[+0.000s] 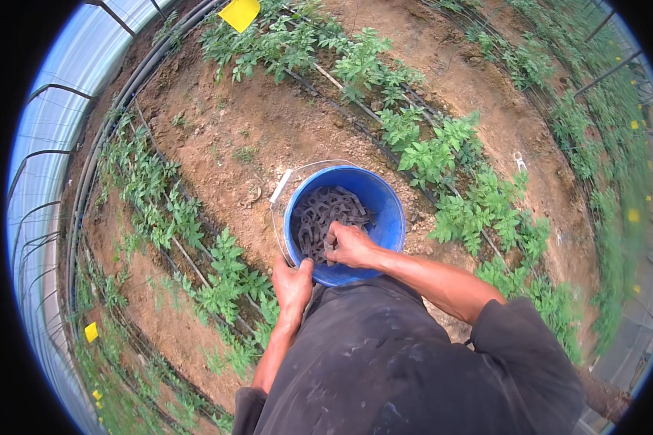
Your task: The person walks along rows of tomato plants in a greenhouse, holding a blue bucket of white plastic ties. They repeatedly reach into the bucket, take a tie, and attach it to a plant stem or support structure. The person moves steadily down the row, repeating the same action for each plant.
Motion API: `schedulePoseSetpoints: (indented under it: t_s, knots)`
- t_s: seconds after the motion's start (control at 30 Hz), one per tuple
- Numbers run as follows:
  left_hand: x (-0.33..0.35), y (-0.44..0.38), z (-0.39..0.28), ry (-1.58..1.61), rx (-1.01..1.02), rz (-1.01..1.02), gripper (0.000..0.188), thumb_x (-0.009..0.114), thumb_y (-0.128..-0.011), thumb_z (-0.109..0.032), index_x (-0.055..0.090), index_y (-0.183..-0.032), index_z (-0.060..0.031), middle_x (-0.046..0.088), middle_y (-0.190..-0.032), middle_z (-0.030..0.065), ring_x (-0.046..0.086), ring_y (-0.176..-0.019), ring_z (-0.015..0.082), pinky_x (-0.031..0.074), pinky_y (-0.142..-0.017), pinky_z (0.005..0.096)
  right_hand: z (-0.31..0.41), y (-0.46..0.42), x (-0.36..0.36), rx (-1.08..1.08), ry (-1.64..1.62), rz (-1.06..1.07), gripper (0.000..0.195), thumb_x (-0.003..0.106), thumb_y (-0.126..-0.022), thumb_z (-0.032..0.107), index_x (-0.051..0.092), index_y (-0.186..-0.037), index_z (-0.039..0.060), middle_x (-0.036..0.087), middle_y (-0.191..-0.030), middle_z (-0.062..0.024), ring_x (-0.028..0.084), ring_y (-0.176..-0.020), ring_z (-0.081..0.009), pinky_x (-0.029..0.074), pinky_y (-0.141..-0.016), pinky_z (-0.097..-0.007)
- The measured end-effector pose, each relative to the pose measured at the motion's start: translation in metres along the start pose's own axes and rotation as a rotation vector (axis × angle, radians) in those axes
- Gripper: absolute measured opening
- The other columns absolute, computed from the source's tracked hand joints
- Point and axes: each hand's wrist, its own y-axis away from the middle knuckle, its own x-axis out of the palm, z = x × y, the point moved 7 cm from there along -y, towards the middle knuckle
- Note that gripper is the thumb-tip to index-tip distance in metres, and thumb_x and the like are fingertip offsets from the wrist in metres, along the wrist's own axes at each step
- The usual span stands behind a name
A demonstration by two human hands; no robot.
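Observation:
A blue plastic bucket [387, 217] is held against the front of my dark clothing. Many grey plastic clips [332, 209] lie loose inside it, heaped towards the left. My left hand [294, 285] grips the near left rim, with the thumb over the edge and the fingers partly hidden outside. Inside the bucket, my right hand [351, 244] reaches the near side of the heap. Its thumb and forefinger are pinched together on what looks like one grey clip. The bucket's wire handle has a white grip [281, 186] and hangs to the left.
Rows of tomato-like plants [432, 152] run along both sides, with black drip hoses [353, 122] among them. Bare brown soil [212, 136] lies between the rows. A yellow sticky card [239, 14] hangs ahead. Plastic greenhouse sheeting [71, 76] curves along the left.

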Motion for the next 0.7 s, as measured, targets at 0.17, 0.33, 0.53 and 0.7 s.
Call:
schedulePoseSetpoints:
  t_s: [0.17, 0.33, 0.53, 0.7]
  knots:
    - [-0.008, -0.044, -0.035, 0.002, -0.031, 0.021, 0.032, 0.071, -0.089, -0.013, 0.06, -0.111, 0.0081, 0.072, -0.092, 0.0169, 0.072, -0.069, 0.0229, 0.061, -0.056, 0.0363, 0.003, 0.015, -0.106, -0.059, -0.285, -0.102, 0.058, 0.079, -0.09, 0.008, 0.058, -0.144, -0.0006, 0.07, -0.128, -0.022, 0.078, -0.108, -0.0281, 0.063, -0.089, -0.0412]
    - [-0.008, -0.089, -0.071, 0.061, -0.059, 0.034, 0.033, 0.072, -0.089, -0.013, 0.059, -0.109, 0.0098, 0.072, -0.092, 0.0183, 0.074, -0.071, 0.0245, 0.064, -0.057, 0.0371, -0.012, 0.019, -0.259, -0.076, 0.044, -0.61, 0.045, 0.076, -0.093, 0.005, 0.062, -0.136, -0.0023, 0.071, -0.127, -0.0221, 0.079, -0.106, -0.0301, 0.063, -0.09, -0.0394]
    - [-0.004, -0.145, -0.115, 0.046, -0.039, 0.103, 0.034, 0.072, -0.09, -0.014, 0.057, -0.109, 0.0103, 0.071, -0.095, 0.0199, 0.074, -0.073, 0.0248, 0.065, -0.057, 0.0365, -0.084, -0.001, -0.396, 0.122, 0.118, -1.182, 0.029, 0.083, -0.093, 0.02, 0.075, -0.109, -0.0025, 0.081, -0.089, -0.0114, 0.079, -0.084, -0.0197, 0.06, -0.075, -0.0338]
    - [0.002, -0.169, -0.146, 0.042, -0.008, 0.102, 0.034, 0.072, -0.091, -0.015, 0.058, -0.11, 0.0096, 0.071, -0.094, 0.0186, 0.073, -0.072, 0.024, 0.064, -0.055, 0.0358, -0.121, -0.045, -0.42, 0.253, -0.088, -1.293, 0.028, 0.085, -0.091, 0.022, 0.077, -0.107, 0.0006, 0.082, -0.089, -0.0121, 0.081, -0.077, -0.019, 0.061, -0.074, -0.0356]
